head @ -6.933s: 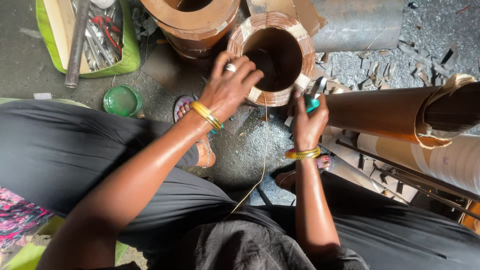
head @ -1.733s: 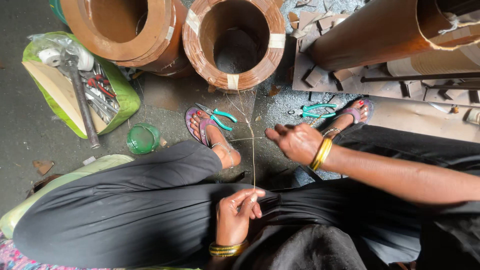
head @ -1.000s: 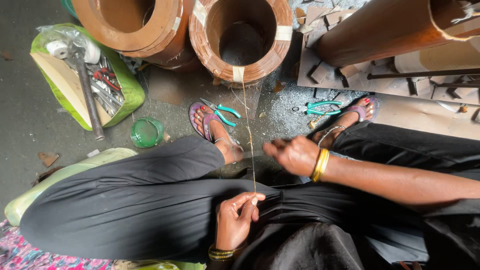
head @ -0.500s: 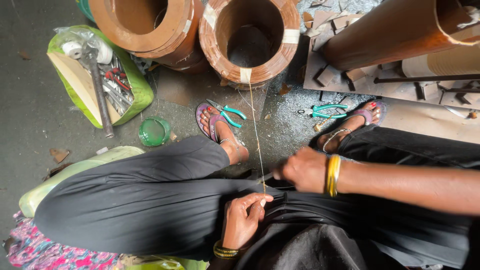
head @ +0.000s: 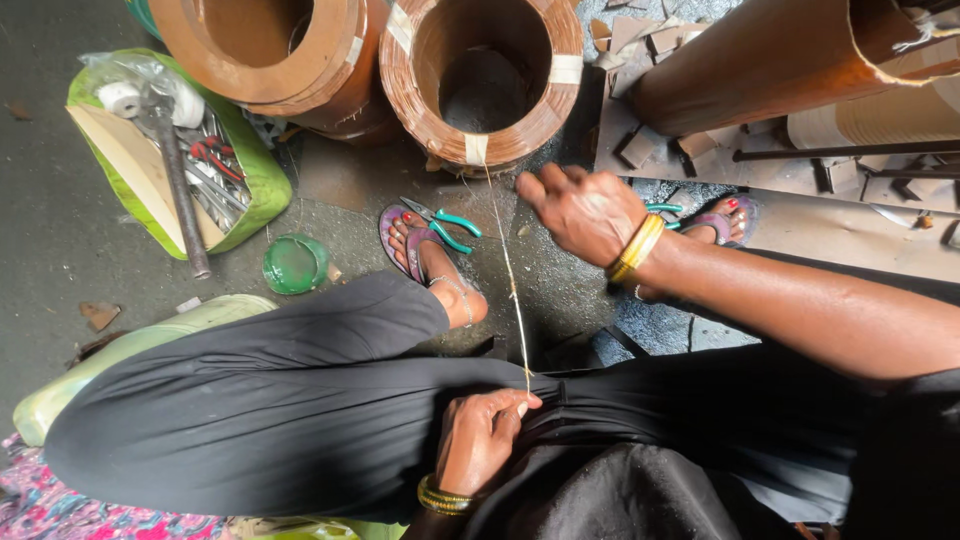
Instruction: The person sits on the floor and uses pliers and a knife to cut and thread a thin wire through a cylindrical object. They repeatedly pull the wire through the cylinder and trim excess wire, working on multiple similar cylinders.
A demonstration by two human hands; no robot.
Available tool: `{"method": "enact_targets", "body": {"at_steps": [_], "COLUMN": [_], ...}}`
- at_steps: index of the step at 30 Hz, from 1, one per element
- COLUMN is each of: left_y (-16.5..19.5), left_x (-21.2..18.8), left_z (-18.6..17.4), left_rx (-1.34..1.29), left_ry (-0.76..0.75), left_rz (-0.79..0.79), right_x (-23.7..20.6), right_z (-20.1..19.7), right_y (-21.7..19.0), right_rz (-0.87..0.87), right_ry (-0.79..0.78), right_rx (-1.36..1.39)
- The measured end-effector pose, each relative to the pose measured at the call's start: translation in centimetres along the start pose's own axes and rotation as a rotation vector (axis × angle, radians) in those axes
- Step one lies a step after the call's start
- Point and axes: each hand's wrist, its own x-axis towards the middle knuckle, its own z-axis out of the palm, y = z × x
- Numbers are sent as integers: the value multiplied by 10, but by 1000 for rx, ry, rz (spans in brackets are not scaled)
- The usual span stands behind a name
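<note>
we see a thin wire (head: 508, 270) running in a nearly straight line from the right-hand coil of copper-coloured wire (head: 480, 75) on the floor (head: 60, 250) down to the lap. our left hand (head: 482, 440) rests low on the black cloth over the knee, fingers pinched on the near end of the wire. our right hand (head: 582, 212) is up near the coil, just to the right of the wire, with the fingers curled in; we cannot tell whether they touch or grip the wire there. both wrists carry yellow bangles.

the wire passes between the two feet in sandals. a pair of pliers with green handles (head: 442, 222) lies across the left sandal (head: 405, 240), just left of the wire. a second, bigger coil (head: 265, 55) stands to the left of the first one. further left a green bag (head: 170, 150) holds tools and a long hammer, and a small green lid (head: 295, 264) lies on the floor near it.
</note>
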Motion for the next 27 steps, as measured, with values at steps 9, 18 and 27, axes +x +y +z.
{"method": "enact_targets", "body": {"at_steps": [9,18,27], "left_y": [-1,0,8], "left_x": [2,3,3], "left_z": [-1,-3,-2], "left_rx": [0,32,22], "left_ry": [-27,-14,5], "left_rz": [-58,-120,-68], "right_x": [10,-55,-64], "right_z": [10,23,41], "right_y": [16,-36,-20], "right_rz": [-2,-428,-198], "right_ry": [-17,-490,-257], "right_rx": [28,369,276]}}
